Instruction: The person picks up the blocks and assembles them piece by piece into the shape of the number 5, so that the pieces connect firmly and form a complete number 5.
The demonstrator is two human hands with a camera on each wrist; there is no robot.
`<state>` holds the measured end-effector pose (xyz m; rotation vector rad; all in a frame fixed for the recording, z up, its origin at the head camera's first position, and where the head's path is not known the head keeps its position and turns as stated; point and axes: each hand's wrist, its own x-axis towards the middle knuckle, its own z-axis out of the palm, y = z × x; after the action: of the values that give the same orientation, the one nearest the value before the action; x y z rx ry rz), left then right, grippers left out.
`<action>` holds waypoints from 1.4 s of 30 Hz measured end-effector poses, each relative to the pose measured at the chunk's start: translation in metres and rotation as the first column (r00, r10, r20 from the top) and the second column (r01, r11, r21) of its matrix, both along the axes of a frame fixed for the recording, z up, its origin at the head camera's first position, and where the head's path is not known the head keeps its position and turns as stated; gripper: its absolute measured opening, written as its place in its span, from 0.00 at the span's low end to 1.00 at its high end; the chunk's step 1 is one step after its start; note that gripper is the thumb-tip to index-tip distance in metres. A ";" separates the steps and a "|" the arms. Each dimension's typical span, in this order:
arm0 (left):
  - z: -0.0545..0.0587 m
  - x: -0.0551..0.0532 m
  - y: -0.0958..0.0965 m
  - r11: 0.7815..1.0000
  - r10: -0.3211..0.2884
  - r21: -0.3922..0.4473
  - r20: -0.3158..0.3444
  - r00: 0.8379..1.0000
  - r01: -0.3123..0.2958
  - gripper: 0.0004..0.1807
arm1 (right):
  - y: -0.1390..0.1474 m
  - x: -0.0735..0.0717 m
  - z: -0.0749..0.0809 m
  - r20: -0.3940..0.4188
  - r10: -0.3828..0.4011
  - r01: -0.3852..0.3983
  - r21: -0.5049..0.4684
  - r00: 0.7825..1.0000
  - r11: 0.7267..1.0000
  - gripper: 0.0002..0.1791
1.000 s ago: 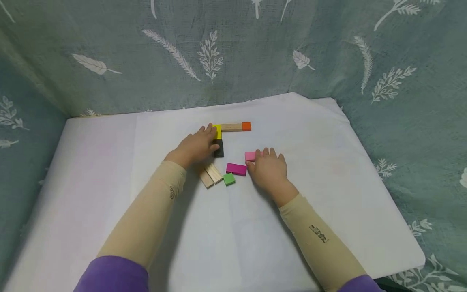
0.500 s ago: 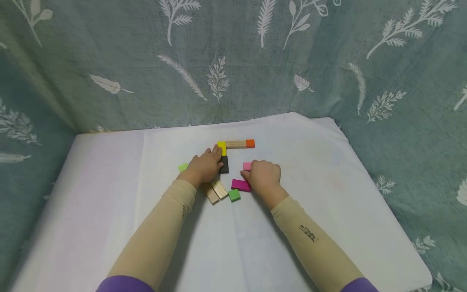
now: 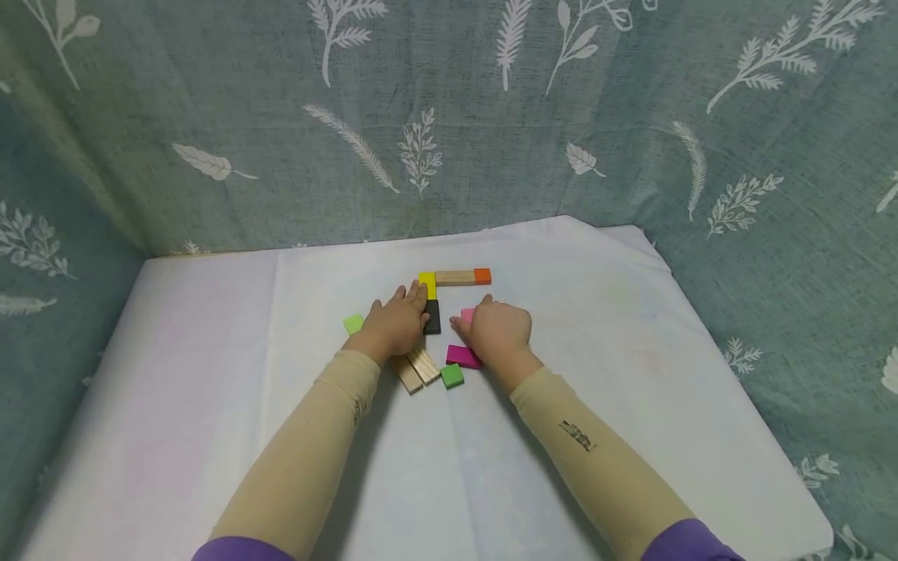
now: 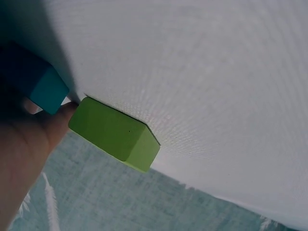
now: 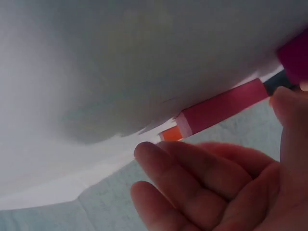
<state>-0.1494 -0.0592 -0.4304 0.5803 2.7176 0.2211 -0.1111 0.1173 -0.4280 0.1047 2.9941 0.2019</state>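
My left hand (image 3: 396, 321) lies flat, its fairly straight fingers touching the yellow block (image 3: 431, 290) and its thumb beside the black block (image 3: 432, 317). My right hand (image 3: 500, 333) has curled fingers and holds a pink block (image 5: 221, 107) between thumb and forefinger; in the head view only one end of the block shows. Just below that hand sits a magenta block (image 3: 464, 357), with a green block (image 3: 452, 375) near it. The yellow block meets a plain wooden block (image 3: 454, 278), which ends at an orange block (image 3: 482, 276).
Two plain wooden blocks (image 3: 423, 365) lie side by side below my left hand, partly covered. A light green block (image 3: 354, 323) and a blue block (image 4: 36, 79) are close to the left wrist. White cloth (image 3: 631, 405) covers the table; a leaf-patterned curtain (image 3: 491, 156) surrounds it.
The head view has tilted up. My right hand has curled its fingers at the pink block and moved slightly left with it, toward the black block. The left hand stays on the yellow block.
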 end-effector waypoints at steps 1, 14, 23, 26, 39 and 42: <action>-0.001 0.000 0.000 1.000 -0.002 0.001 -0.002 1.000 0.002 0.34 | -0.001 0.000 0.000 -0.001 0.004 -0.004 0.014 1.000 1.000 0.47; -0.006 -0.001 -0.002 1.000 0.010 0.020 -0.008 1.000 -0.010 0.34 | 0.005 0.005 -0.005 -0.009 0.146 -0.145 -0.158 0.989 0.977 0.46; -0.008 0.000 -0.004 1.000 0.012 0.016 -0.007 1.000 -0.012 0.34 | 0.007 0.006 -0.005 0.039 0.115 -0.106 -0.185 0.993 0.977 0.43; -0.007 0.000 -0.005 1.000 0.017 0.019 -0.003 1.000 -0.017 0.34 | 0.007 0.006 -0.004 0.049 0.102 -0.092 -0.177 0.994 0.980 0.42; -0.002 -0.003 0.006 1.000 -0.007 -0.016 -0.005 1.000 0.007 0.35 | 0.025 0.060 0.010 -0.105 0.156 -0.172 -0.168 0.982 0.971 0.29; -0.001 -0.003 0.005 1.000 0.007 -0.013 -0.008 1.000 -0.007 0.35 | -0.006 0.073 0.005 -0.164 0.393 -0.416 -0.141 0.905 0.898 0.35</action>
<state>-0.1520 -0.0544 -0.4318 0.5688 2.7271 0.2033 -0.0384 0.1118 -0.4231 -0.5526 3.1110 -0.0285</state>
